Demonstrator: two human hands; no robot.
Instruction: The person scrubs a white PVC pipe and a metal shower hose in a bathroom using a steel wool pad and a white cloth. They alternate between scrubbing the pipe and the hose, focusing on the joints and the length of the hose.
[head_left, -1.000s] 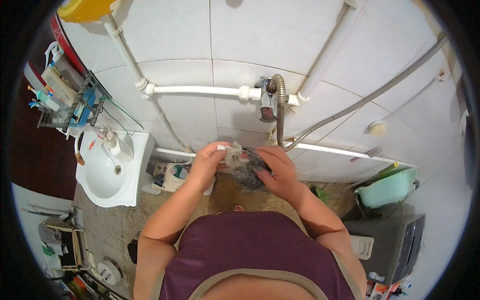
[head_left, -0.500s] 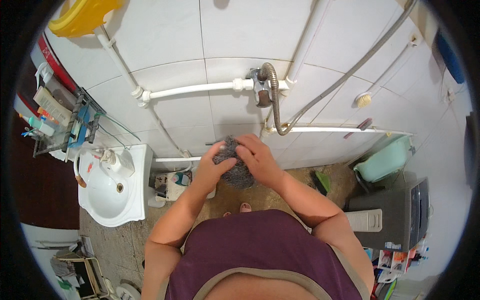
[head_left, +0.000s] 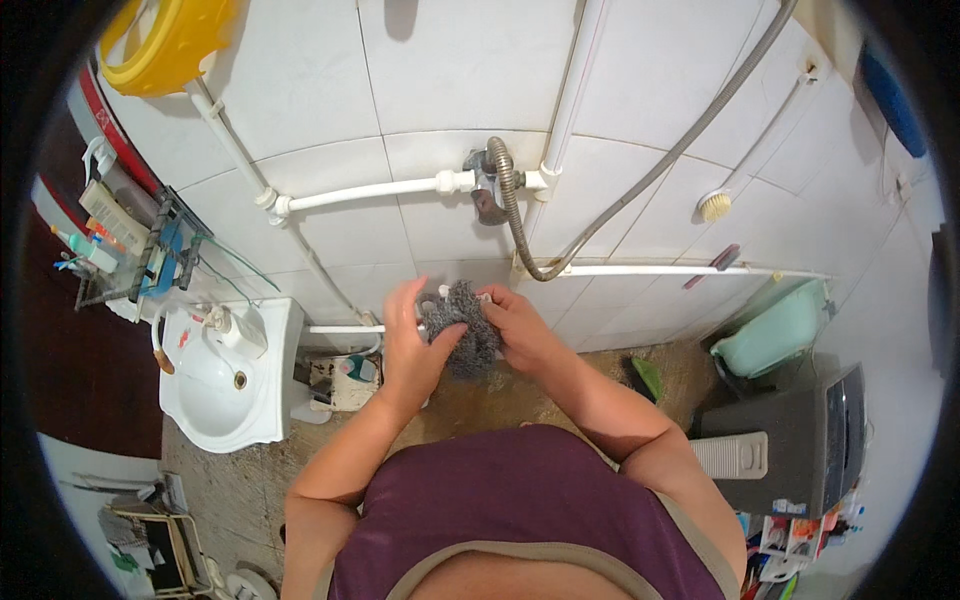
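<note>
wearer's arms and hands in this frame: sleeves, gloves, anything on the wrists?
Both forearms are bare from the lower edge up. No gloves on the left hand or right hand; no watch, band or ring visible. No sleeve reaches the forearms. The only garment in view is a purple top.

Your hands, left and right, close around a scourer of grey metal wool, coarse and tangled, faintly glinting. Behind it you see glossy white ceramic tiles, smooth, with thin grout lines. The pipe is matt white plastic; the tap is dull metal, and the hose ribbed metal. The sink looks like glazed white ceramic. Your top is soft matt purple cloth.
</note>
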